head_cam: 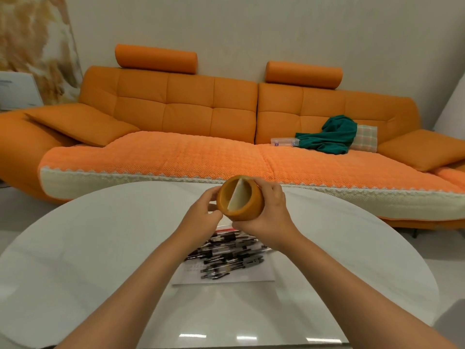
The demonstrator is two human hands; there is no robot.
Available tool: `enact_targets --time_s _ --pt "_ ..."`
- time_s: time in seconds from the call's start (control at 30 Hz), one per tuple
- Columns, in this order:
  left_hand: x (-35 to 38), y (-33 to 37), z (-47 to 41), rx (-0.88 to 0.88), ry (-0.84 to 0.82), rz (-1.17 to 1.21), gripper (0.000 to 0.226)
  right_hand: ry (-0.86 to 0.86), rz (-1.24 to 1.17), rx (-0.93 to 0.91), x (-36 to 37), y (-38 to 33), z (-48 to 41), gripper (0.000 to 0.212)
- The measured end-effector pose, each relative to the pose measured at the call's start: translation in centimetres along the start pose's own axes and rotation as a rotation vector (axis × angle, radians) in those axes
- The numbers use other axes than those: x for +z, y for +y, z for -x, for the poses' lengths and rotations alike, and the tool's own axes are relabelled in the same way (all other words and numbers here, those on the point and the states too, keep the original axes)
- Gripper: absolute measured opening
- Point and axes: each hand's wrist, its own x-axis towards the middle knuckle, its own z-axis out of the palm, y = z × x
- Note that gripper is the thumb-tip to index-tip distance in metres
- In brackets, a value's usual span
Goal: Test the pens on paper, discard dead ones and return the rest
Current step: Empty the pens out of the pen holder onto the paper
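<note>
A: So, what is taking up most of the view?

B: An orange sofa (188,109) is stretching along the far wall, and a white counter (100,248) is sitting in front of it, filling the lower half.

A: Is anything lying on the sofa?

B: A green cloth (329,134) is lying crumpled on the seat towards the right end.

A: And on the counter?

B: A sheet of paper (261,273) is lying flat near the middle, between the two forearms. The pens (226,255) are lying on it in a loose heap, dark-tipped with clear barrels, mostly pointing crosswise. Their far end is disappearing under the wrists, so I cannot tell how far the heap is reaching.

A: What are the hands doing?

B: Both are holding an orange holder (241,200) up above the counter, just beyond the pens. The right hand (266,212) is wrapping its fingers around the holder's right side and base. The left hand (201,217) is gripping the opposite side, its fingers curling onto the rim.

A: How is the holder sitting?

B: It is tilting so its mouth is facing the camera. A white divider (239,195) is running slantwise across the inside, splitting it in two, and no pens are showing in either half.

A: Anything smaller?

B: A clear box (284,141) is resting on the sofa seat, touching the left edge of the cloth.
</note>
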Motion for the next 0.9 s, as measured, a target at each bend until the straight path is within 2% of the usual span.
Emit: enact_targets --time_s 0.23,0.47,0.67,0.9 --pt "-6.0 -1.3 -0.1 0.033 0.101 0.095 0.044 -0.137 -0.279 0.124 5.2 -2.7 -3.0 0.088" --pt "-11.0 -5.6 -1.2 0.006 0.240 -0.140 0.060 -0.343 -0.402 0.239 11.2 -4.5 -8.3 0.084" --pt "-13.7 -8.5 -2.4 -0.085 0.360 -0.168 0.063 -0.402 -0.464 0.244 16.3 -4.6 -11.4 0.077" --pt "-15.1 -10.5 -3.5 -0.138 0.427 -0.194 0.061 -0.417 -0.537 0.223 20.0 -3.9 -13.0 0.074"
